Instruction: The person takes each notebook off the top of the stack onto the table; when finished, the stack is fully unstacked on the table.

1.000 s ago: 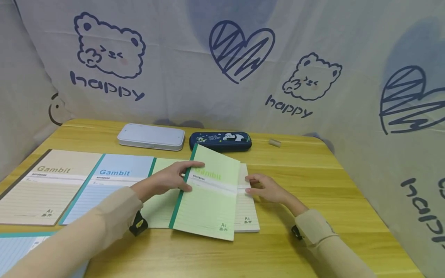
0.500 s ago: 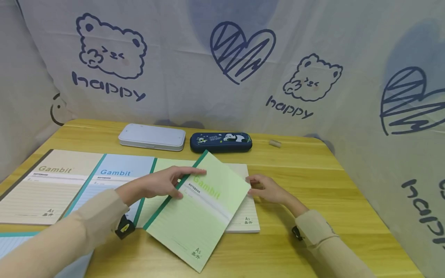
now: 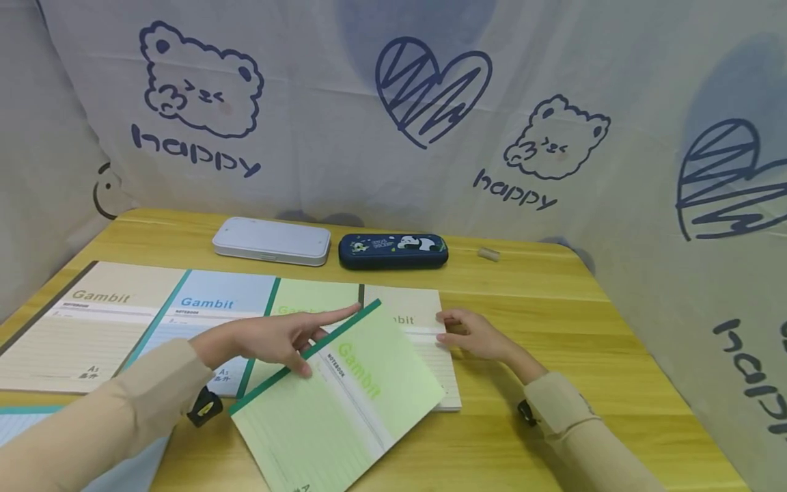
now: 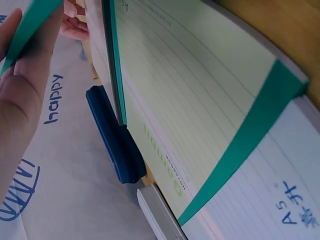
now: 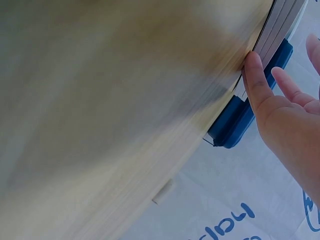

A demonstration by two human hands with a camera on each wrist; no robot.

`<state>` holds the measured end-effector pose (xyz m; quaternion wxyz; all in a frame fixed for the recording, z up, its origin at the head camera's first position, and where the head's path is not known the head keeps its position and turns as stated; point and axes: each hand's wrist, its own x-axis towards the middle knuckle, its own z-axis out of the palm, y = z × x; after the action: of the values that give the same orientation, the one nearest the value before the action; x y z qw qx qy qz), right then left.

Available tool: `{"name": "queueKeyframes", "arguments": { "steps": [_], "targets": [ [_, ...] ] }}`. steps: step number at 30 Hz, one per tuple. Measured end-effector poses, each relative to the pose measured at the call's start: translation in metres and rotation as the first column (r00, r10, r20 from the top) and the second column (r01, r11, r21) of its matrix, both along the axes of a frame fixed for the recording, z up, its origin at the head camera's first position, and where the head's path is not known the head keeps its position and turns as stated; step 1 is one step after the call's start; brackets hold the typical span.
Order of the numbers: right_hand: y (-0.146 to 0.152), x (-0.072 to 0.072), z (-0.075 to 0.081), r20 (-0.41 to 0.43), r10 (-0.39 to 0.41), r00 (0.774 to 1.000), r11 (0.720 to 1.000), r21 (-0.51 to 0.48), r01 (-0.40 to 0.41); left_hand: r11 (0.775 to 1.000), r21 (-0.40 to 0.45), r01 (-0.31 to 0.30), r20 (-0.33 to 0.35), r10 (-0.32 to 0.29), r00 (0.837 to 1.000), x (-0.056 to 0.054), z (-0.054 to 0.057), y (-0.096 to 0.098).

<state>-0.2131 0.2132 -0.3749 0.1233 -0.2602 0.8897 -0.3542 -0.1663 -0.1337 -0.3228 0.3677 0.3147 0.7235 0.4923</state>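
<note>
In the head view my left hand point(image 3: 270, 340) grips a light green Gambit notebook point(image 3: 356, 417) by its dark green spine, thumb on the cover. The notebook slants over the table's front, covering part of a beige notebook point(image 3: 427, 307) and of a green notebook point(image 3: 301, 290). My right hand point(image 3: 473, 335) is at the beige notebook's right edge. From the right wrist, straight fingers point(image 5: 257, 80) show against the side of stacked notebooks point(image 5: 275, 35). The left wrist view catches the held notebook's spine point(image 4: 32, 30) between the fingers, with the lying green notebook point(image 4: 180, 100) beyond.
Left in the row lie a blue notebook point(image 3: 224, 290) and another beige one point(image 3: 55, 348). A further blue notebook point(image 3: 135, 458) lies at front left. Behind stand a white case point(image 3: 270, 240), a navy panda pencil case point(image 3: 393, 253) and a small eraser-like block point(image 3: 488, 254).
My left hand has drawn the green notebook left and toward the front, turning it clockwise and uncovering more of the beige notebook. My right hand has stayed at the beige notebook's edge.
</note>
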Motion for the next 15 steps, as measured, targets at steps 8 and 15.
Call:
{"name": "queueKeyframes", "arguments": {
  "steps": [8, 15],
  "targets": [
    [-0.001, 0.0, 0.001, 0.01, -0.007, 1.0, 1.0, -0.001, 0.007, 0.996, -0.052, 0.075, -0.078, -0.079, 0.994, 0.002, -0.01, 0.0],
    [-0.001, 0.0, 0.002, 0.012, -0.007, 1.0, 1.0, -0.002, 0.007, 0.995, -0.074, 0.07, -0.081, -0.075, 0.994, 0.008, -0.018, -0.002]
  ]
}}
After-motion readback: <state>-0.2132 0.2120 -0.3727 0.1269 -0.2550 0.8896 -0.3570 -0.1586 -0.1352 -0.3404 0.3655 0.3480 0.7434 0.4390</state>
